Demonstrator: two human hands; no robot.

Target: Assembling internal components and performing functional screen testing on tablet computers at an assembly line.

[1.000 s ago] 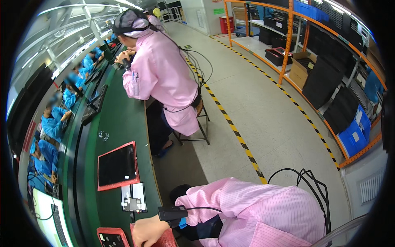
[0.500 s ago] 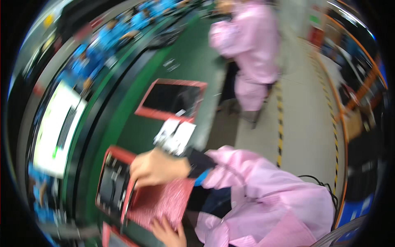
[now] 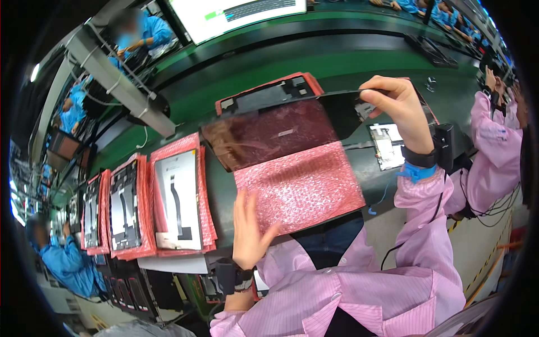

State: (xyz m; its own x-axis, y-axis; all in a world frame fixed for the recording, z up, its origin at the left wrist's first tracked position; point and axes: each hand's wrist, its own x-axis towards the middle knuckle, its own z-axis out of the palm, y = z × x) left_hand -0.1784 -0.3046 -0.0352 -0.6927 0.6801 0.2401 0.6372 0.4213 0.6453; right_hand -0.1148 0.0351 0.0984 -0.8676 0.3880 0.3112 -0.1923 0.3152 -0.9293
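My right hand pinches the far right corner of a thin, dark glossy screen panel, which is held tilted with its shiny face toward me. The panel's lower edge is at a sheet of pink bubble wrap, and the wrap reflects in its surface. My left hand lies open at the near left edge of the wrap, fingers stretched out and nothing in them. Just behind the raised panel, another black panel rests on pink wrap, partly hidden.
Stacks of panels on pink bubble wrap stand to the left. White-and-silver packets lie right of the wrap. A metal post and a lit screen are beyond. At right a co-worker in pink is close by.
The view has swung round, so the stacks on the left now show. My right hand still grips the panel, whose glossy face is now more visible; my left hand stays at the bubble wrap.
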